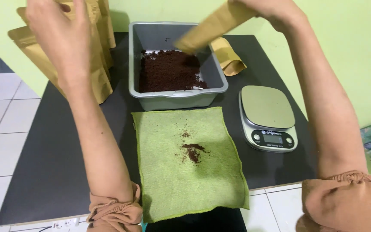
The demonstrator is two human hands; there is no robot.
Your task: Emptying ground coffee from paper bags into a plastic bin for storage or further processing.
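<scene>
My right hand (275,12) is raised at the top edge and grips a brown paper pouch (211,26), blurred, slanting down over the grey tub (151,38). The tub holds dark brown ground powder (166,71). My left hand (61,34) is lifted at the upper left, fingers apart, in front of a stack of standing brown paper pouches (101,73); whether it touches them I cannot tell. A green cloth (185,172) lies in front of the tub with a small spill of powder (193,151) on it.
A silver digital kitchen scale (268,117) stands right of the cloth on the black table (52,163). Another brown pouch (230,58) lies behind the tub at its right. White tiled floor lies to the left, a green wall behind.
</scene>
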